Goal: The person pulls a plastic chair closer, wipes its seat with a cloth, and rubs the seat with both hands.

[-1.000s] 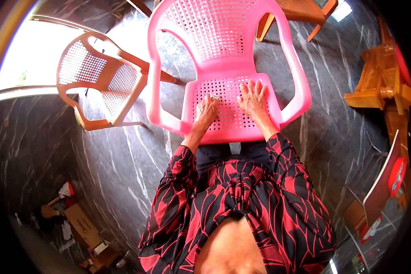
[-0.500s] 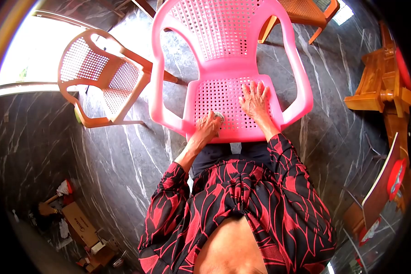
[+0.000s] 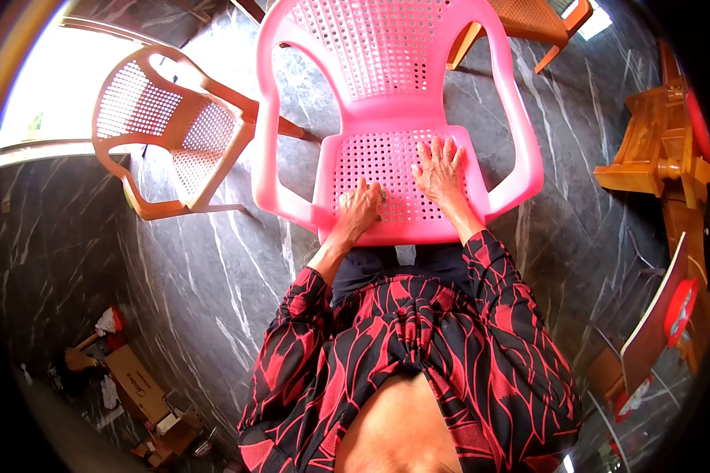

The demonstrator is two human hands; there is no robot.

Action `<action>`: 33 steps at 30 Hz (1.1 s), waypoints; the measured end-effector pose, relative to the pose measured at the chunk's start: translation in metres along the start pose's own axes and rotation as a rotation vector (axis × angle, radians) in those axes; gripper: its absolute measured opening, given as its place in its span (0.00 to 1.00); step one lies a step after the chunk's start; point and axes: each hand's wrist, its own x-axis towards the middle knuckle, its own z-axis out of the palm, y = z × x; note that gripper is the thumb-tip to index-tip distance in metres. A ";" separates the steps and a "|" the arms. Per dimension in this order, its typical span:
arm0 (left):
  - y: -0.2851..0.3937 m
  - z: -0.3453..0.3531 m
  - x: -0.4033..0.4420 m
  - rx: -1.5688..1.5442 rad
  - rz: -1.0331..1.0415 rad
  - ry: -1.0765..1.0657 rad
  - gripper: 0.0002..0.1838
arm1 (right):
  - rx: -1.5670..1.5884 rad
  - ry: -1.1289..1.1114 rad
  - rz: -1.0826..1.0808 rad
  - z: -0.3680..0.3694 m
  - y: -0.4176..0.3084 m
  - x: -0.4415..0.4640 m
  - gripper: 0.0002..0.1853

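A pink plastic armchair [image 3: 394, 118] with a perforated seat and back stands in front of me, facing my body. On the left front part of its seat, my left hand [image 3: 359, 206] is closed around a small greyish-green thing [image 3: 383, 194], too small and covered to name; only its edge shows beside the fingers. My right hand [image 3: 440, 175] lies flat on the right side of the seat, fingers spread, holding nothing.
A brown perforated armchair [image 3: 177, 130] stands at the left, another brown chair [image 3: 532, 27] at the top right. Wooden furniture [image 3: 647, 150] is on the right. A cardboard box [image 3: 136, 382] lies among clutter at the lower left. The floor is dark marble.
My left hand, with the small thing, has slid toward me over the seat, then slightly forward again. My right hand stays nearly in place.
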 end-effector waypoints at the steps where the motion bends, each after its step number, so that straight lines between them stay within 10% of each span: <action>1: 0.001 0.000 0.005 -0.002 0.000 -0.002 0.08 | -0.001 -0.003 0.001 0.000 0.000 0.000 0.32; 15: -0.016 0.012 0.064 0.111 -0.012 0.118 0.25 | 0.007 0.041 0.008 0.002 -0.001 -0.002 0.31; 33: -0.017 0.008 0.116 0.127 -0.139 0.171 0.17 | 0.002 0.037 0.011 -0.006 -0.005 -0.001 0.31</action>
